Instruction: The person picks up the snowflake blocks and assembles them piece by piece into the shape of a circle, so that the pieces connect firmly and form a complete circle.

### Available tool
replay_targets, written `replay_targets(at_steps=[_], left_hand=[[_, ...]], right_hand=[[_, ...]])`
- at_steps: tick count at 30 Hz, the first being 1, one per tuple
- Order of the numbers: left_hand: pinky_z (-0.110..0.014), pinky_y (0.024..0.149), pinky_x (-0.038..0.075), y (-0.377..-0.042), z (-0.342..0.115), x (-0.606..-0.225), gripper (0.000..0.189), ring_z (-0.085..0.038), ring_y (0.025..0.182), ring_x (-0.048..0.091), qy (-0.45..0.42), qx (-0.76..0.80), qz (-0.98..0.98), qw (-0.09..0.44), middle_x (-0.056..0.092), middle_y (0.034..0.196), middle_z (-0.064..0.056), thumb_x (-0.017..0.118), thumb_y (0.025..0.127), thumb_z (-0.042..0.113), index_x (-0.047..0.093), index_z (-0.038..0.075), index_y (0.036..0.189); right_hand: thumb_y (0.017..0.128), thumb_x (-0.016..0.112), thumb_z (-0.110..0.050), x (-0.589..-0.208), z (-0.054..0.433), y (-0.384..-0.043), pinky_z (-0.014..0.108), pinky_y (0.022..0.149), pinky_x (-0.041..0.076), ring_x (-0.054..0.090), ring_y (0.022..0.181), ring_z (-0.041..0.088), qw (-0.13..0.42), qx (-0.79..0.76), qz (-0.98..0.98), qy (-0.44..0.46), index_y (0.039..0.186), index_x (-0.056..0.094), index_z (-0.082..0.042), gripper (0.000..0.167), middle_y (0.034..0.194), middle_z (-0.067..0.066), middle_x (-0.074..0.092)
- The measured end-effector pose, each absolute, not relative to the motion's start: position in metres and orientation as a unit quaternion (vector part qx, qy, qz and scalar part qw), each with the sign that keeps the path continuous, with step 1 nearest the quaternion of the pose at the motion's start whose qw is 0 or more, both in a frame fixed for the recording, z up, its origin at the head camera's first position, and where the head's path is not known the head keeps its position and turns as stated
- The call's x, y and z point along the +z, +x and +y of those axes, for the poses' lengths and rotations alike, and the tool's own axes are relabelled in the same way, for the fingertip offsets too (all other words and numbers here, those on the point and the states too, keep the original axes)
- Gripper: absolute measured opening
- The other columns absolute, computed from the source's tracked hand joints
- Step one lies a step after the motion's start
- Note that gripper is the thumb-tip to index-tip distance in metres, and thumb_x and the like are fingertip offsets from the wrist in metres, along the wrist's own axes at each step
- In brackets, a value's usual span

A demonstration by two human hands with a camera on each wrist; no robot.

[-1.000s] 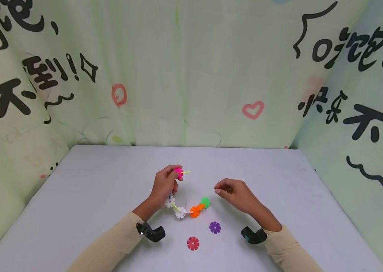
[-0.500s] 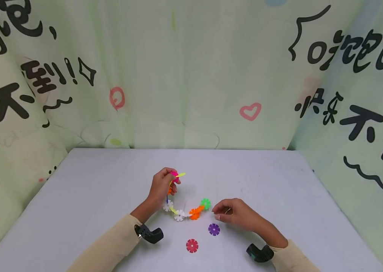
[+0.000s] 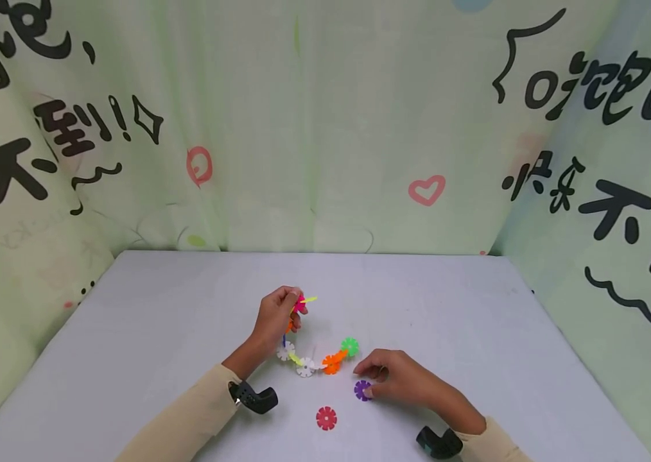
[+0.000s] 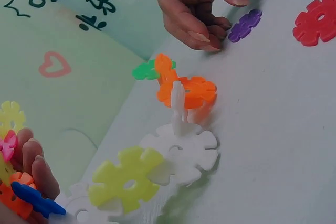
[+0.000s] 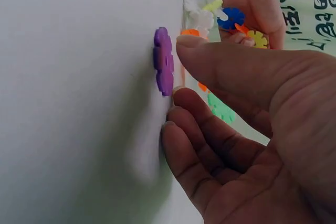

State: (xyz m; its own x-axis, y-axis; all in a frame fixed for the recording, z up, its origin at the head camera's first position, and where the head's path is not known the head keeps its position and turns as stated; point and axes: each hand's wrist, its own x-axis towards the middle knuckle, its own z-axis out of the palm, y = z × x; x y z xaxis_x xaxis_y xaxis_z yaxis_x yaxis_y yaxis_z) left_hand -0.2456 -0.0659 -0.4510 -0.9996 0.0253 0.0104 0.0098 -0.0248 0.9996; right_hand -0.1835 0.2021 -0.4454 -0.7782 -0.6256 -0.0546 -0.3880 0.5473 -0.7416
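My left hand (image 3: 275, 319) pinches a pink snowflake disc (image 3: 299, 304) at the end of a chain of interlocked plastic discs. A yellow disc (image 4: 11, 118) sticks out past the pink one. The chain curves down through a blue disc (image 4: 37, 200), a white disc (image 3: 305, 367) and an orange disc (image 3: 332, 364) to a green disc (image 3: 350, 347). My right hand (image 3: 403, 378) hovers low beside a loose purple disc (image 3: 363, 390). In the right wrist view its thumb and fingers stand apart close to the purple disc (image 5: 165, 61), holding nothing.
A loose red disc (image 3: 327, 418) lies on the white table (image 3: 233, 282), nearer my body than the purple one. A printed curtain (image 3: 348, 128) hangs behind the table and along both sides.
My right hand has come down and nearer my body, from beside the chain to the purple disc. The left hand has lowered slightly, still pinching the pink disc.
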Motion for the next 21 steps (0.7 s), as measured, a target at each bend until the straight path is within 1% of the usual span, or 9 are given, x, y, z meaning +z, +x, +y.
replay_targets(at_steps=[3, 7, 11, 14, 16, 18, 21], left_hand=[[-0.025, 0.058, 0.052, -0.2461, -0.0654, -0.4515, 0.027, -0.018, 0.057, 0.055, 0.010, 0.714, 0.700, 0.008, 0.067, 0.083, -0.011, 0.046, 0.104, 0.025, 0.057, 0.002, 0.111], [-0.025, 0.060, 0.051, -0.2464, -0.0648, -0.4510, 0.027, -0.018, 0.059, 0.057, 0.020, 0.716, 0.698, 0.011, 0.068, 0.082, -0.011, 0.042, 0.105, 0.025, 0.055, 0.001, 0.110], [-0.025, 0.060, 0.051, -0.2452, -0.0650, -0.4492, 0.030, -0.018, 0.059, 0.057, 0.026, 0.715, 0.699, 0.020, 0.067, 0.080, -0.011, 0.044, 0.104, 0.023, 0.057, -0.002, 0.113], [-0.024, 0.059, 0.051, -0.2450, -0.0655, -0.4485, 0.031, -0.017, 0.056, 0.056, 0.019, 0.715, 0.698, 0.031, 0.068, 0.078, -0.010, 0.046, 0.103, 0.022, 0.060, -0.003, 0.115], [-0.024, 0.058, 0.051, -0.2451, -0.0660, -0.4483, 0.033, -0.017, 0.055, 0.056, 0.018, 0.715, 0.698, 0.035, 0.068, 0.077, -0.011, 0.044, 0.103, 0.019, 0.061, -0.005, 0.116], [-0.023, 0.057, 0.051, -0.2448, -0.0666, -0.4477, 0.034, -0.016, 0.054, 0.055, 0.016, 0.716, 0.697, 0.042, 0.068, 0.076, -0.011, 0.041, 0.103, 0.018, 0.062, -0.006, 0.117], [-0.023, 0.058, 0.051, -0.2438, -0.0672, -0.4469, 0.038, -0.016, 0.054, 0.056, 0.015, 0.720, 0.692, 0.053, 0.067, 0.075, -0.011, 0.034, 0.102, 0.016, 0.060, -0.006, 0.120]], right_hand=[[0.080, 0.079, -0.007, -0.4477, 0.2027, -0.1815, 0.027, 0.080, 0.049, 0.057, 0.089, 0.013, 0.154, -0.367, 0.865, -0.304, 0.107, 0.070, -0.010, 0.029, 0.101, -0.005, 0.063], [0.081, 0.078, -0.008, -0.4490, 0.2023, -0.1813, 0.026, 0.080, 0.050, 0.055, 0.088, 0.010, 0.155, -0.343, 0.872, -0.313, 0.106, 0.071, -0.010, 0.026, 0.096, -0.007, 0.059], [0.081, 0.078, -0.008, -0.4473, 0.1993, -0.1814, 0.025, 0.079, 0.051, 0.054, 0.087, 0.008, 0.163, -0.316, 0.886, -0.299, 0.102, 0.073, -0.010, 0.022, 0.092, -0.009, 0.055], [0.080, 0.079, -0.008, -0.4450, 0.1976, -0.1803, 0.025, 0.075, 0.050, 0.053, 0.083, 0.010, 0.165, -0.317, 0.892, -0.278, 0.097, 0.069, -0.011, 0.020, 0.089, -0.008, 0.055], [0.079, 0.079, -0.006, -0.4438, 0.1971, -0.1800, 0.025, 0.071, 0.050, 0.053, 0.079, 0.012, 0.160, -0.324, 0.892, -0.270, 0.093, 0.065, -0.013, 0.021, 0.086, -0.007, 0.056], [0.080, 0.077, -0.002, -0.4430, 0.1968, -0.1804, 0.024, 0.068, 0.050, 0.053, 0.075, 0.012, 0.156, -0.333, 0.890, -0.268, 0.090, 0.064, -0.013, 0.019, 0.083, -0.006, 0.058], [0.083, 0.072, 0.000, -0.4426, 0.1971, -0.1824, 0.024, 0.066, 0.050, 0.056, 0.072, 0.010, 0.154, -0.346, 0.885, -0.269, 0.088, 0.066, -0.011, 0.013, 0.080, -0.006, 0.062]])
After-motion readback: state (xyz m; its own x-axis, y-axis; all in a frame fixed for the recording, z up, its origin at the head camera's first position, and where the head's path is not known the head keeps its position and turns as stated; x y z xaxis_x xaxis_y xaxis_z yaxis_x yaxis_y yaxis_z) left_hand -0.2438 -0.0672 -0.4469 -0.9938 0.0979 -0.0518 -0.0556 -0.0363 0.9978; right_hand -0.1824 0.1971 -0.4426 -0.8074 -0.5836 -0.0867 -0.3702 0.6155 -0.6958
